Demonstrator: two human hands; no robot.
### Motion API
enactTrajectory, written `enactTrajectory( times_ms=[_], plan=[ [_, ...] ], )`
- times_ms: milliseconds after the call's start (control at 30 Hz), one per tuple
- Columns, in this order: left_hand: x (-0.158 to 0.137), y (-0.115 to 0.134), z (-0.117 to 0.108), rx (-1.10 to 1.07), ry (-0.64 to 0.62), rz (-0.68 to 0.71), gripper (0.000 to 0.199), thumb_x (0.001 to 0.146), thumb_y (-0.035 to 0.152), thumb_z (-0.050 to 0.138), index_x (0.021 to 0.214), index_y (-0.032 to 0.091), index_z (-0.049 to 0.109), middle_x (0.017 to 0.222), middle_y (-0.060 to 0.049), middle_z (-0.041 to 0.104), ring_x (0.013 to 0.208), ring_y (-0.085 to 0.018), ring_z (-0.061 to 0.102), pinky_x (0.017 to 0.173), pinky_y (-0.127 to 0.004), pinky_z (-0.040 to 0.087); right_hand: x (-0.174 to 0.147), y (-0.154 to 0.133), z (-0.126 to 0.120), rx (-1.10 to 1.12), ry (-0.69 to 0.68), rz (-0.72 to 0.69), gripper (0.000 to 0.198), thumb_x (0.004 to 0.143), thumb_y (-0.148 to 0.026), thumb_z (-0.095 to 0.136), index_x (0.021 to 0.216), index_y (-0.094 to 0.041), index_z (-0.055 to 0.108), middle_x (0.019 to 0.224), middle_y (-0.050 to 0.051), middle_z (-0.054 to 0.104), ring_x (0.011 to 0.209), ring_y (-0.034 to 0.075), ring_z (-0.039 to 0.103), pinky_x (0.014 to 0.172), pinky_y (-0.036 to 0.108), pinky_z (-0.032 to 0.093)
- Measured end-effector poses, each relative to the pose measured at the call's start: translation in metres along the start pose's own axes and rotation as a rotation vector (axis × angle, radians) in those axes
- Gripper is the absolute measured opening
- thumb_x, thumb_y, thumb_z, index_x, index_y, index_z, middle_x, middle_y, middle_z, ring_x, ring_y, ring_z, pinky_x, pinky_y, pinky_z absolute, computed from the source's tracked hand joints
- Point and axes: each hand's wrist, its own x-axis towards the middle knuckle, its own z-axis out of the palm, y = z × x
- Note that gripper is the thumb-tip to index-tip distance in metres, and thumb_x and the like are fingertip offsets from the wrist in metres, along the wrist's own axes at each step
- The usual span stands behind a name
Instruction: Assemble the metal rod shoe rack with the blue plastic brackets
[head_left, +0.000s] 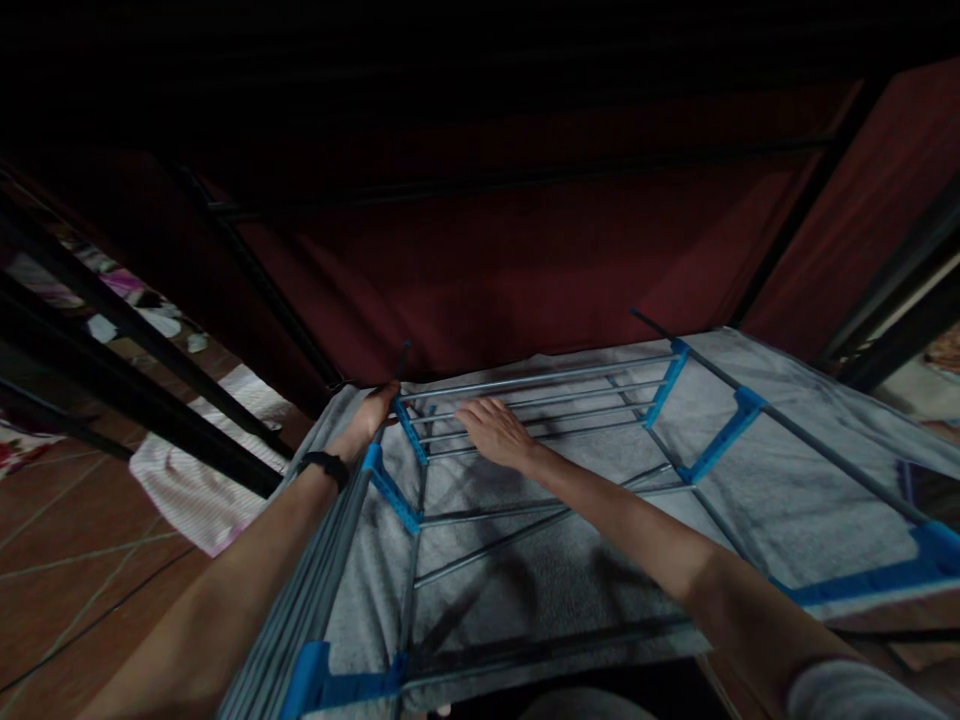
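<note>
A clothes drying rack [534, 513] with grey metal tubes and blue plastic brackets lies over a grey cloth in front of me. My left hand [377, 410] is closed around its far left corner, at the side tube beside a blue bracket [410, 428]; a dark band circles that wrist. My right hand [495, 432] is over the thin crossbars [585, 402] near their left end, palm down, fingers extended close together. Whether those fingertips touch a bar is unclear. More tubes [300, 585] run bundled along the rack's left side.
The grey cloth [630, 575] spreads beneath the rack. Behind it stands a dark red panel [480, 270] with black framing. Black bars [142, 385] cross the left side, above a striped cloth [187, 465] on the tiled floor [67, 510]. A thin cable crosses the tiles.
</note>
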Motion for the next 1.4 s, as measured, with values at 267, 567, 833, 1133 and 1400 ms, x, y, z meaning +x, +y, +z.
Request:
enactTrajectory(
  times_ms=[267,567,833,1133,1400],
  plan=[
    [-0.001,0.008,-0.004,0.019,-0.146,-0.068,0.057,0.085,0.056,0.067,0.131,0.021,0.063,0.113,-0.013,0.078,0.107,-0.031,0.075,0.078,-0.036,0.061,-0.142,0.08,0.047,0.117,0.083,0.552,0.039,0.095,-0.009,0.047,0.128,-0.018,0.065,0.132,0.014,0.064,0.124,0.027,0.056,0.108,0.045,0.046],
    [0.006,0.007,-0.005,-0.017,-0.138,-0.112,0.05,0.1,0.041,0.053,0.146,0.023,0.054,0.134,-0.011,0.071,0.107,-0.023,0.075,0.072,-0.029,0.062,-0.21,0.158,0.02,0.071,0.381,0.887,0.037,0.09,-0.01,0.042,0.116,-0.014,0.068,0.115,0.016,0.066,0.112,0.028,0.06,0.104,0.043,0.049],
    [-0.002,0.016,-0.001,-0.039,-0.103,-0.168,0.042,0.101,0.038,0.055,0.139,0.02,0.06,0.127,-0.012,0.074,0.095,-0.021,0.077,0.067,-0.027,0.061,-0.202,0.186,-0.026,-0.135,0.342,0.659,0.047,0.097,-0.015,0.044,0.141,-0.017,0.058,0.139,0.016,0.06,0.133,0.03,0.049,0.113,0.047,0.04],
    [0.001,0.01,-0.002,-0.056,-0.107,-0.121,0.038,0.1,0.039,0.058,0.129,0.016,0.065,0.116,-0.013,0.077,0.098,-0.024,0.076,0.073,-0.031,0.061,-0.184,0.212,-0.052,-0.312,0.015,0.557,0.035,0.104,-0.023,0.044,0.125,-0.018,0.072,0.115,0.014,0.072,0.109,0.028,0.06,0.1,0.038,0.044],
    [0.003,0.006,-0.002,-0.008,-0.09,-0.098,0.046,0.091,0.051,0.066,0.126,0.02,0.069,0.104,-0.01,0.079,0.095,-0.028,0.077,0.075,-0.035,0.062,-0.181,0.221,-0.061,-0.354,-0.07,0.508,0.031,0.103,-0.021,0.049,0.122,-0.017,0.074,0.111,0.012,0.074,0.102,0.024,0.065,0.087,0.031,0.047]
  ],
)
